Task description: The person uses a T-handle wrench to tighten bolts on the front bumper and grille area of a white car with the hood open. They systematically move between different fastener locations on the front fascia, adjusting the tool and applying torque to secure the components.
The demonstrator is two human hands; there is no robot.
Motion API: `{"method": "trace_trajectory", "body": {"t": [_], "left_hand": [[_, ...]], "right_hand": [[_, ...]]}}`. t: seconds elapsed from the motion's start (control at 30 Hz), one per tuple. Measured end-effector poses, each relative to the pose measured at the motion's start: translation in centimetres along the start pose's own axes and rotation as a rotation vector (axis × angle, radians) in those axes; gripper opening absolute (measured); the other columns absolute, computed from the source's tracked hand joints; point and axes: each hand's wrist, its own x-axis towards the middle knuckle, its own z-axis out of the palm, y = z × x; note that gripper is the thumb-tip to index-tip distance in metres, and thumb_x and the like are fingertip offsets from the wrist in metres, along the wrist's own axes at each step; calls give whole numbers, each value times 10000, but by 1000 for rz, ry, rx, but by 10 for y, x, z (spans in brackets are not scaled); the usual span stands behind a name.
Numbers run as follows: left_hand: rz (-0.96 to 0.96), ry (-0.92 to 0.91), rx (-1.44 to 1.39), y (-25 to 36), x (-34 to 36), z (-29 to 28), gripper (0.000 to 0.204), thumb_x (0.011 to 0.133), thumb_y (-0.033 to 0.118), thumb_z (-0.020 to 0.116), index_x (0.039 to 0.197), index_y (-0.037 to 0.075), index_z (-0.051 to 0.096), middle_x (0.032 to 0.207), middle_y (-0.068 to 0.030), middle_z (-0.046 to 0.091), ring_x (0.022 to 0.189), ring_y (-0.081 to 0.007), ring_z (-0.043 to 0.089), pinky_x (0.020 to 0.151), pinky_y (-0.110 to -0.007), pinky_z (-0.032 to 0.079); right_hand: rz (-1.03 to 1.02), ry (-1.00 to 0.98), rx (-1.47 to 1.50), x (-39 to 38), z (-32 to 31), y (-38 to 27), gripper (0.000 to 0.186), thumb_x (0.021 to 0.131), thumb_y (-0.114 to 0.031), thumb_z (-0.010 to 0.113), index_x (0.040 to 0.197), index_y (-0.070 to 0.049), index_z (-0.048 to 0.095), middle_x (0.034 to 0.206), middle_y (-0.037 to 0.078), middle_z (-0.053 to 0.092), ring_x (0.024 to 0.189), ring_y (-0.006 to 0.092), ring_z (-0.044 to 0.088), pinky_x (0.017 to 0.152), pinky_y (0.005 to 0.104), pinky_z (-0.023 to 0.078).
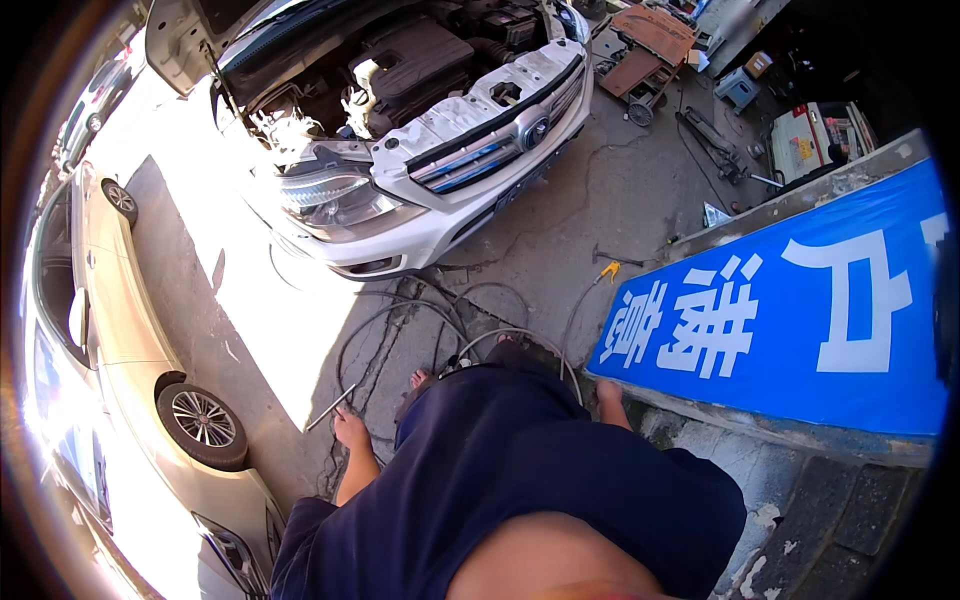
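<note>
My left hand (352,430) hangs low at my left side, its fingers closed around a thin silver metal rod (331,408). The rod points away from my body at a slant, over the concrete. On the other side my right hand (610,396) hangs beside the edge of a blue sign board (770,365) with white lettering. Its fingers are too small and foreshortened to make out, and no held thing shows. Ahead stands a white car (440,200) with its hood raised and its engine bay (410,75) exposed.
A looped hose (385,296) lies on the ground before my feet, near a yellow-handled air gun (609,271). A beige car (130,330) is parked at left. A floor jack (715,145) and a brown cart (645,50) stand at the back right.
</note>
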Motion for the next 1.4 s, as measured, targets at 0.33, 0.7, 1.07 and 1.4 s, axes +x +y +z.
{"method": "trace_trajectory", "body": {"t": [0.33, 0.7, 1.07, 1.4], "left_hand": [[-253, -274, -221, -76, 70, 6, 583, 1008, 421, 433, 1078, -118, 646, 995, -252, 684, 912, -373, 655, 705, -459, 517], [657, -478, 616, -118, 103, 40, 276, 854, 233, 571, 885, -26, 661, 859, -264, 692, 860, -440, 672, 743, -509, 522], [447, -621, 30, -33, 106, 43, 305, 821, 219, 543, 761, -20, 723, 726, -208, 666, 719, -340, 645, 679, -447, 491], [243, -907, 293, -104, 123, 61, 189, 795, 267, 706, 916, 122, 695, 840, -101, 652, 802, -288, 650, 701, -421, 503]], "right_hand": [[-262, -41, -309, -51, 30, 44, 231, 757, -95, 660, 909, 71, 711, 731, 166, 695, 665, 296, 702, 589, 439, 512], [-364, -197, -233, -76, 55, -28, 298, 768, -106, 727, 972, 104, 671, 760, 170, 686, 633, 246, 682, 570, 381, 538], [-590, -153, -974, -88, -10, 83, 322, 738, -245, 732, 900, 33, 738, 840, 194, 722, 737, 349, 707, 689, 425, 556], [-305, 11, -739, -138, -4, 49, 214, 704, -185, 729, 772, 16, 710, 698, 159, 682, 582, 275, 675, 572, 409, 546]]}}
